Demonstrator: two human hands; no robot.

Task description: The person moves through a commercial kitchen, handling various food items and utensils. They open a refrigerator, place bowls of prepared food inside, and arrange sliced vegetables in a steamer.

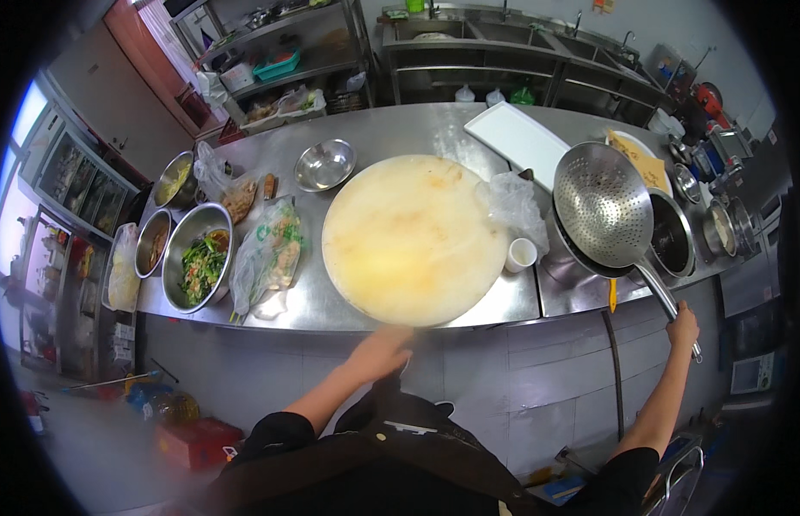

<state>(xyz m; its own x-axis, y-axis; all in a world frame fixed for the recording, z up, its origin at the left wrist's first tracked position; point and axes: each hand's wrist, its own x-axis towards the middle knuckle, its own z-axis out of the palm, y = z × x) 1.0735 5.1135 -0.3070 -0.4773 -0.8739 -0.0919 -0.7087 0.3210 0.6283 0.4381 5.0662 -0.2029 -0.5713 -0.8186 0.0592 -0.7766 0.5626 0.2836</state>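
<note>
My right hand (683, 327) grips the metal handle of a large perforated strainer ladle (603, 203). The ladle's bowl lies over a dark-rimmed pot (558, 255) at the table's right part. My left hand (382, 351), a little blurred, hangs in front of the table's near edge, just below a round, thick, pale chopping board (416, 238); nothing shows in it, and its fingertips are smeared by motion. A crumpled clear plastic bag (519, 203) and a white cup (521, 255) are at the board's right side. What the pot under the ladle holds is hidden.
Left on the steel table (400, 122) are a bowl of chopped greens (203, 267), bagged food (271, 251), a wooden-handled tool (269, 187) and an empty steel bowl (325, 165). A white tray (519, 138) lies behind the pots. Sinks (432, 30) line the far wall.
</note>
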